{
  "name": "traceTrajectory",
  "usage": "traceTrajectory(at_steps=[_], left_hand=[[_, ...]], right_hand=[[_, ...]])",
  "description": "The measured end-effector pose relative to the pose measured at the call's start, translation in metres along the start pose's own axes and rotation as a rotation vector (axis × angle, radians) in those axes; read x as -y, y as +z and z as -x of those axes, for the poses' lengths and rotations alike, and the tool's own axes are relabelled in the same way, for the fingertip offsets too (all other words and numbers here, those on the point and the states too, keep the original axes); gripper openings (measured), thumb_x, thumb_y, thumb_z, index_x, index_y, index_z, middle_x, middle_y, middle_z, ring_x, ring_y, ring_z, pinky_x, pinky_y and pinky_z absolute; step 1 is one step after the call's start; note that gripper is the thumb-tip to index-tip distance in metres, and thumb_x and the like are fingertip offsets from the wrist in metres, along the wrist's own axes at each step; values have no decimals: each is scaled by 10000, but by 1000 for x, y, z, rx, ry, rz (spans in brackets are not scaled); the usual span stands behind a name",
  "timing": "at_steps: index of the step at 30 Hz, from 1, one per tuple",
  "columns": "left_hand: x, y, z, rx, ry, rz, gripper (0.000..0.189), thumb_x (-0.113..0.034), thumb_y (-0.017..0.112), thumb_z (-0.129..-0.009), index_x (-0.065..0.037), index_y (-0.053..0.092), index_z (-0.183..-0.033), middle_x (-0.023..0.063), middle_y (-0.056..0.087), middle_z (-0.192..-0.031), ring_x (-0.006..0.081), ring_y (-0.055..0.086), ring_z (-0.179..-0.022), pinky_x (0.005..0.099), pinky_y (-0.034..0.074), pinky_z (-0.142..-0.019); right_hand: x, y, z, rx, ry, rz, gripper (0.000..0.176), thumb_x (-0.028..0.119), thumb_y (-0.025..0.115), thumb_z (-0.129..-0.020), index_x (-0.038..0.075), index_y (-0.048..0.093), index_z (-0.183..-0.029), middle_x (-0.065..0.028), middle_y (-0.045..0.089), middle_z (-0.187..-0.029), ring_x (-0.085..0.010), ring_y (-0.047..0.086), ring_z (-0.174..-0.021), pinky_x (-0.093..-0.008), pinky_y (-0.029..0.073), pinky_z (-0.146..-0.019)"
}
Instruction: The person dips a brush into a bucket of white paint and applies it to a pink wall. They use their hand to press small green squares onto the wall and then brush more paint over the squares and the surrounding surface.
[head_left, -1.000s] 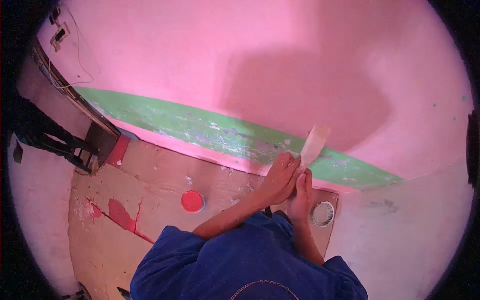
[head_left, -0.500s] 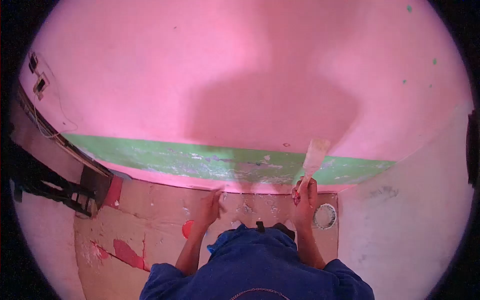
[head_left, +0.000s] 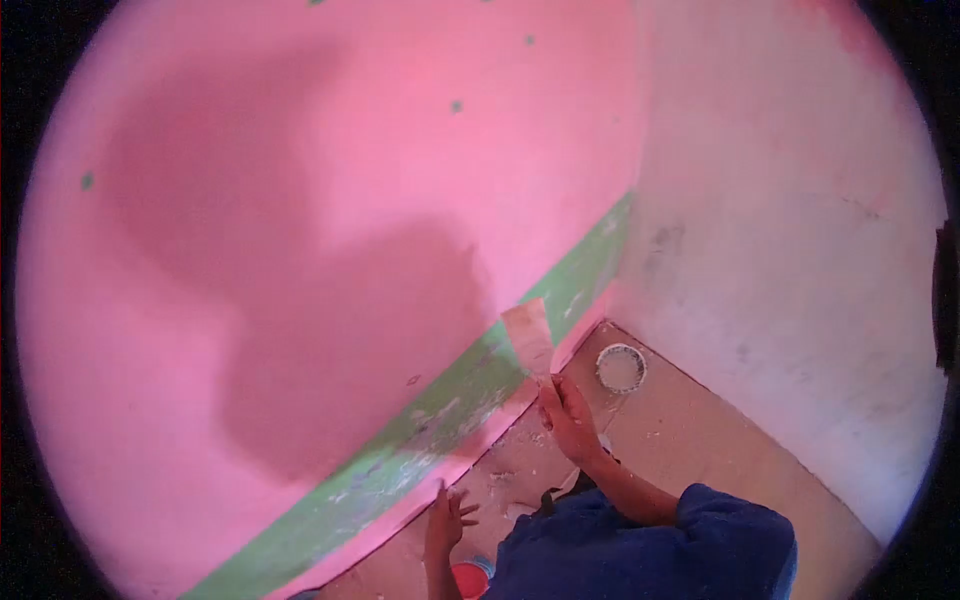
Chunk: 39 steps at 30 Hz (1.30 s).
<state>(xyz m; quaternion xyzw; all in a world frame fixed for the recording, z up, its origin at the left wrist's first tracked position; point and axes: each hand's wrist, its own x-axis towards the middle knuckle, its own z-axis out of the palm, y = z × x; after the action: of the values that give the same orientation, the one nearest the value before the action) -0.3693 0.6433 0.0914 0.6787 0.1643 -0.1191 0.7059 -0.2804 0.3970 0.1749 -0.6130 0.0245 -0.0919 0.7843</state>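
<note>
My right hand (head_left: 568, 413) grips the handle of a wide putty scraper (head_left: 528, 338), whose pale blade lies against the green band (head_left: 455, 405) low on the pink wall (head_left: 300, 250). My left hand (head_left: 446, 520) is open with fingers spread, near the wall's foot above the floor, holding nothing. Both arms come out of blue sleeves (head_left: 650, 550).
A small white round tub (head_left: 621, 368) stands on the cardboard-covered floor (head_left: 700, 440) in the corner. A whitish wall (head_left: 790, 240) meets the pink one on the right. Flakes of scraped paint lie at the wall's base. A red lid (head_left: 468, 580) peeks out by my left arm.
The view has swung right toward the corner. My left hand let go of the scraper a second ago and dropped low; my right hand keeps the blade on the green band.
</note>
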Motion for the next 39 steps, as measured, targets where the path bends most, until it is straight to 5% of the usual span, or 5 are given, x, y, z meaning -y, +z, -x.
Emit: traceTrajectory(at_steps=[2,10,19,27,39], left_hand=[[-10,3,-26,173,-317,-554,300,-204,430,-954,-54,496,-1205,222,635,-993,279,660,-810,427,506,-776],[20,60,-63,38,281,-1129,254,-325,582,-811,-87,658,-857,118,670,-864,333,636,-806,464,486,-758],[-170,188,-133,-365,806,-1298,660,-222,510,-856,-22,204,-1405,208,224,-1447,359,219,-1339,474,224,-1077],[-385,226,-171,-1098,1230,-1608,665,-323,457,-894,23,204,-1401,185,195,-1467,310,153,-1374,541,41,-1087],[-385,202,-160,-834,1313,-1716,649,-366,506,-854,-53,302,-1385,122,243,-1462,249,194,-1368,551,88,-1085]], right_hand=[[-2,-29,0,-81,-19,70,150,215,452,-963,72,474,-1002,46,402,-707,-35,382,-578,-189,323,-498],[27,-152,-8,-248,114,-84,130,232,466,-955,103,475,-944,58,391,-690,-23,367,-551,-187,303,-472],[46,-304,-38,-304,131,-54,135,240,459,-956,107,459,-935,57,361,-674,-25,352,-548,-189,288,-451],[67,-349,-75,-282,63,26,125,221,460,-954,97,460,-938,49,355,-662,-28,342,-536,-192,278,-444],[78,-314,-128,-294,177,-95,145,203,523,-903,117,512,-1019,34,479,-722,-68,410,-557,-213,348,-466]])
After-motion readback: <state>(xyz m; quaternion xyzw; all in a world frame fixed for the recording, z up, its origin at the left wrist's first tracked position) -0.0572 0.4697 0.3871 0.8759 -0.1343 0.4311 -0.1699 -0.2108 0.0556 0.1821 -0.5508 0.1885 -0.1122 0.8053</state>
